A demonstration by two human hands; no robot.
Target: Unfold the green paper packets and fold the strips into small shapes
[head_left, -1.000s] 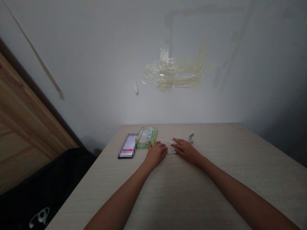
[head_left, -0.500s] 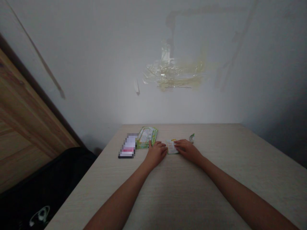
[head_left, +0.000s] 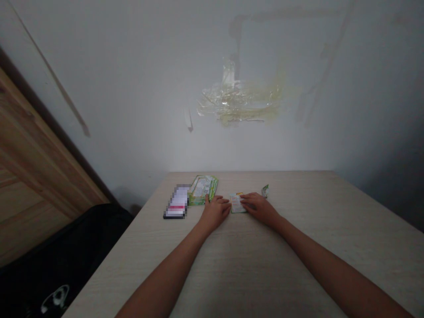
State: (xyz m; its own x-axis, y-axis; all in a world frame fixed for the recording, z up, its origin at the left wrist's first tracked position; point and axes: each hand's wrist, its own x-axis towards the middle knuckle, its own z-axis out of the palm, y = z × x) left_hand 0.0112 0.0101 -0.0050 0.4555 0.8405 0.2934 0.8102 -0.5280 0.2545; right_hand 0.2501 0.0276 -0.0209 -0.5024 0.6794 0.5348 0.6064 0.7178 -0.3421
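Observation:
A small printed white-and-green packet or paper (head_left: 236,204) lies flat on the table between my hands. My left hand (head_left: 215,213) rests palm down, its fingers stretched toward the packet's left edge and its thumb near a green-and-white printed pile (head_left: 202,187). Whether its fingertips touch the packet I cannot tell. My right hand (head_left: 261,207) lies over the packet's right part, fingers extended and pressing on it, which hides that side. Just beyond my right hand sits a small torn green-and-white scrap (head_left: 265,191).
A phone (head_left: 178,202) with a blurred-out screen lies left of the pile. The pale wood-grain table (head_left: 228,274) meets a wall with shiny tape (head_left: 232,104). At the left are a wooden panel (head_left: 36,159) and a black bag-like item (head_left: 76,247).

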